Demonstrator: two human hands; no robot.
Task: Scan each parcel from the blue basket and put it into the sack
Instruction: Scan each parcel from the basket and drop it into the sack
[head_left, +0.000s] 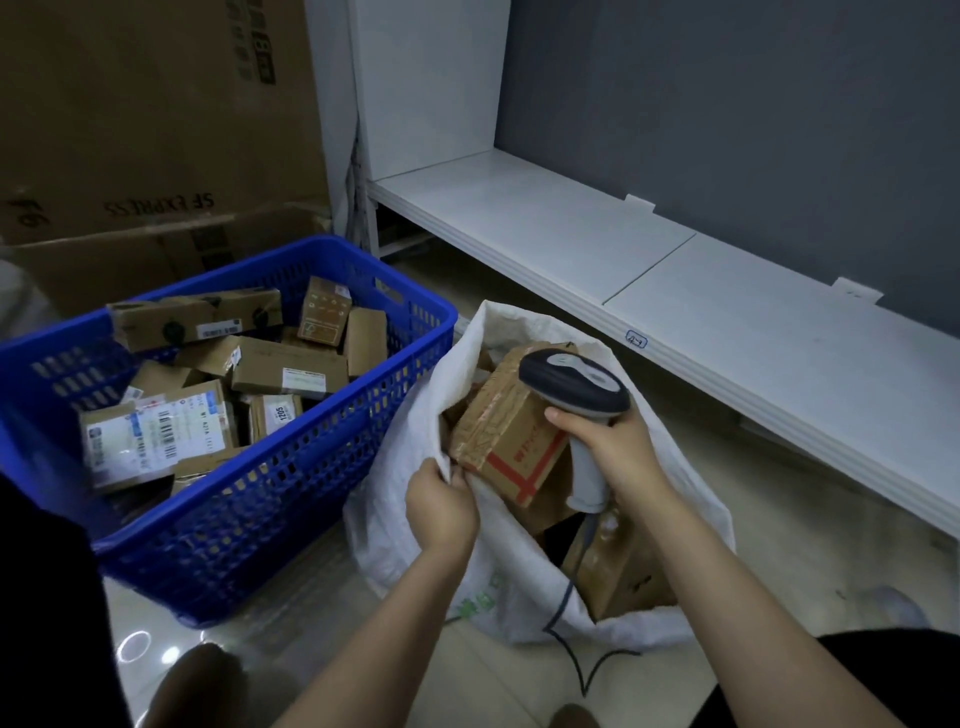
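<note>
A blue basket (270, 519) sits on the shiny floor (769, 561) on the left, and it has lots of small brown boxes (288, 371) piled inside, some with white labels. Just beside it, on its right, is a white sack (410, 441) with its mouth wide open. A brown parcel (511, 431) with shiny tape and red stripes lies tilted on top of other boxes inside the sack, near the mouth. The left hand (441, 506) has its fingers curled around the near edge of the sack and pinches the cloth. The fingertips are right by the parcel's corner, and they may be touching it too, but the cloth hides that bit. The right hand (613, 447) is wrapped around the grey handle of a scanner (574, 387). The scanner's dark head sits above the parcel, over its far right part, and looks very close to it. A dark cord (566, 613) hangs down from the handle, runs over the sack and goes onto the floor. A low white shelf (597, 244) runs along the grey wall on the right. Big cardboard boxes (156, 130) stand behind the basket.
</note>
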